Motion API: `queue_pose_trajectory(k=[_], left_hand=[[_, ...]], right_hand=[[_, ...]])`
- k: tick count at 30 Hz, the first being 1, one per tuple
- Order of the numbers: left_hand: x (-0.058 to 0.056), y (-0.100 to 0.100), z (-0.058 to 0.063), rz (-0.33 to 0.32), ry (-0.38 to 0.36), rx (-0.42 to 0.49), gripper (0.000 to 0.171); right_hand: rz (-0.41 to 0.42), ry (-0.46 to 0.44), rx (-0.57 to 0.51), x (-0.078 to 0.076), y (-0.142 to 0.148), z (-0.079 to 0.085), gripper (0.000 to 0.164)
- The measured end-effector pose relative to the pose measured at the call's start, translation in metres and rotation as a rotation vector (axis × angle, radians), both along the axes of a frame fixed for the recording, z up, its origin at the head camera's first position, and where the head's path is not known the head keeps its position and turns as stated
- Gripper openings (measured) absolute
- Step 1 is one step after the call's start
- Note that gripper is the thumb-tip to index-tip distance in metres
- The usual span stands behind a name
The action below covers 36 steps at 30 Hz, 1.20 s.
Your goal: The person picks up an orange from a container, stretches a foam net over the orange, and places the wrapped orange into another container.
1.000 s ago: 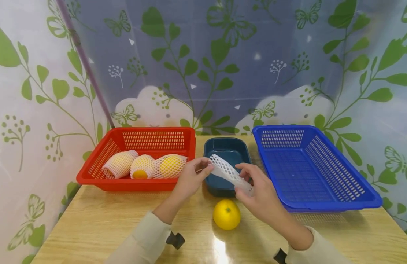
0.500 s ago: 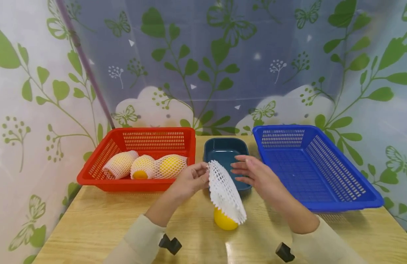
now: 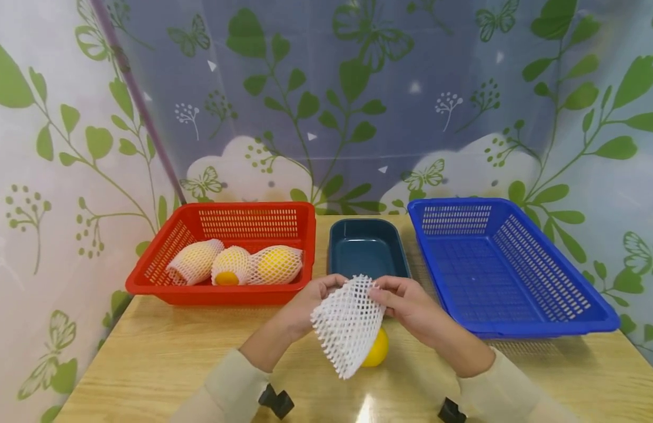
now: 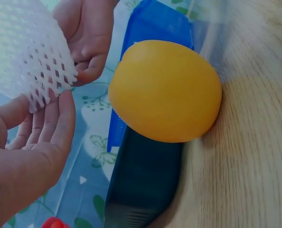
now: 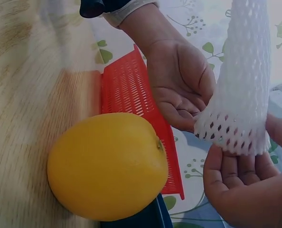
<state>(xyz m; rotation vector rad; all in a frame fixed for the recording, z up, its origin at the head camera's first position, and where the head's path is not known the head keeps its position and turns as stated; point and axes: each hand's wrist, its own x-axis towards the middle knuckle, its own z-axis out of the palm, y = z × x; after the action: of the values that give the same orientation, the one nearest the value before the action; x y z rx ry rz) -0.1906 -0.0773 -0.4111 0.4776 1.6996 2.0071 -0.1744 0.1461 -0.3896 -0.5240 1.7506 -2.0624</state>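
Observation:
Both hands hold a white foam fruit net (image 3: 348, 326) by its upper edge, and its wider end hangs toward the person. My left hand (image 3: 305, 305) grips the left side of that edge; its fingertips are partly behind the mesh. With thumb and fingers, my right hand (image 3: 411, 306) pinches the other side. A round yellow fruit (image 3: 378, 348) rests bare on the table below, partly covered by the net in the head view. In the right wrist view the whole fruit (image 5: 108, 166) shows, with a small green stem mark.
A red basket (image 3: 225, 289) on the left contains several yellow fruits in foam nets (image 3: 275, 265). Behind the hands stands a dark teal tray (image 3: 368, 226). A blue basket (image 3: 516, 282) is on the right of the wooden table (image 3: 162, 358); a patterned curtain hangs behind.
The net was held lengthwise by both hands, then hung from the left hand alone while the right hand was apart. Now the right hand pinches it again, and its lower end has swung left.

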Motion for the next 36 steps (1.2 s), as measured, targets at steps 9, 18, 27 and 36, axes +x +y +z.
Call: queue_pose_trajectory(k=[9,18,27,36], left_hand=[[0.005,0.0,0.007,-0.015,-0.145,0.054,0.023],[0.009,-0.002,0.0,-0.046,-0.166,0.05,0.038],[0.016,-0.008,-0.02,-0.002,-0.148,-0.061,0.029],[0.025,-0.011,-0.029,-0.025,-0.132,-0.148,0.042]], right_hand=[[-0.161,-0.024,0.015,0.002,0.0,-0.016,0.017],[-0.147,-0.069,-0.015,0.008,0.001,-0.027,0.021],[-0.148,-0.112,0.038,0.015,0.011,-0.041,0.02],[-0.14,-0.115,0.101,0.019,0.022,-0.053,0.019]])
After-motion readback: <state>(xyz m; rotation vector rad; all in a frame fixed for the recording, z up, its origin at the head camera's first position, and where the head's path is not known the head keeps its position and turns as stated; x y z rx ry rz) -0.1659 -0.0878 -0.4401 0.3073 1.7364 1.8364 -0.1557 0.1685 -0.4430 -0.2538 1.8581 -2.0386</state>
